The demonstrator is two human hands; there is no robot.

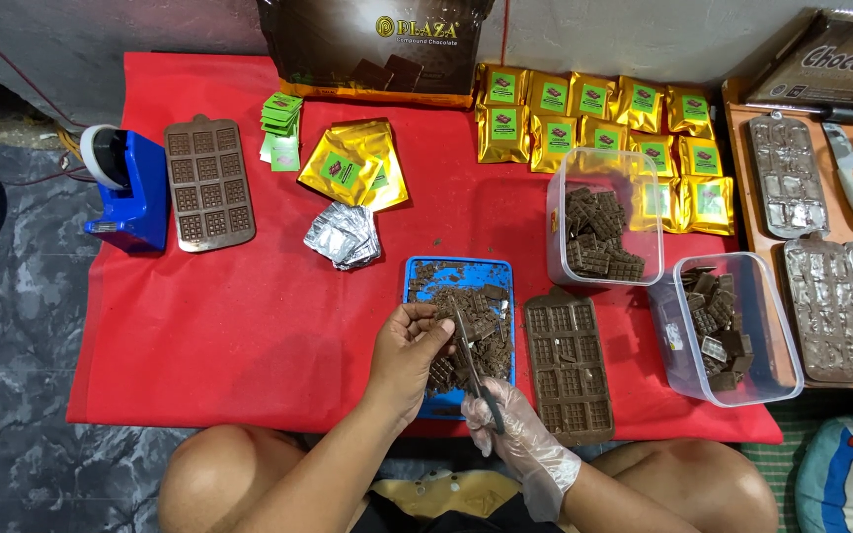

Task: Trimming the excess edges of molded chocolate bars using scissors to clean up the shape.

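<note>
At the far left of the red cloth [249,326] stands a blue tape dispenser with a white roll [125,192], and just beside it lies a brown silicone chocolate mould with small square cells [209,183]. Further right sit a stack of green paper labels [281,126], a loose pile of gold foil pouches with green stickers [355,163] and a heap of crumpled silver foil wrappers [346,235].

Near the front edge, a flat blue plastic tray [426,271] holds broken pieces of brown chocolate. Over it, the bare left hand [409,350] curls its fingers around a small piece of chocolate [441,318], pinching it above the tray. The right hand in a clear plastic glove [510,424] is closed around the handle of a pair of scissors [474,365], whose blades reach up to the pinched piece.

Just right of the tray lies a second brown silicone mould [570,365]. Beyond it stand two clear plastic boxes of chocolate squares [604,232] [733,331], with rows of sealed gold pouches [624,123] behind them.
</note>
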